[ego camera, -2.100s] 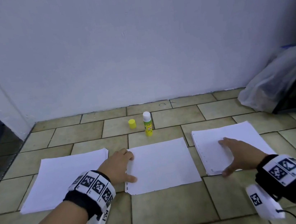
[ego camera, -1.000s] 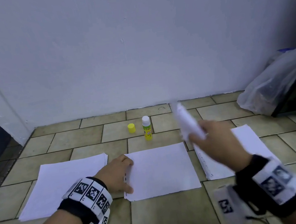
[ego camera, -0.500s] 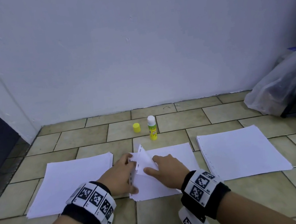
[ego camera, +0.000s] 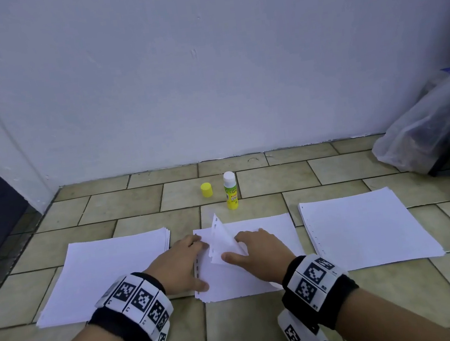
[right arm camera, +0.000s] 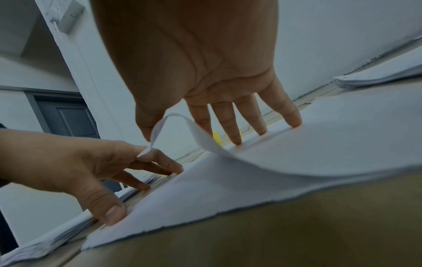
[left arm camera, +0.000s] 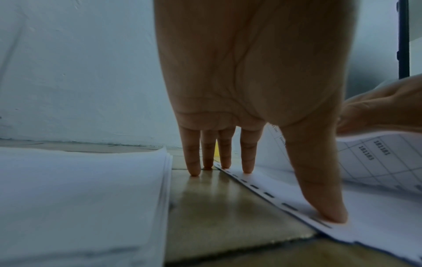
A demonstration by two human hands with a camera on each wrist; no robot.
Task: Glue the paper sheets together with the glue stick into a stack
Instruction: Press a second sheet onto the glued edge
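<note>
Progress looks early: the glue stick [ego camera: 231, 190] stands uncapped on the floor tiles [ego camera: 125, 203] beyond the middle stack [ego camera: 265, 228], its yellow cap [ego camera: 206, 189] beside it. The right hand [ego camera: 260, 251] lays a still-curled sheet [ego camera: 223, 242] onto that stack, fingers flat and spread, thumb on the lifted corner. The left hand [ego camera: 179, 265], fingers straight, pins the stack's left edge; the right pile [ego camera: 365, 226] remains to glue, as I judge.

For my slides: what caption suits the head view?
Right hand lays a curling sheet onto the middle stack.
</note>
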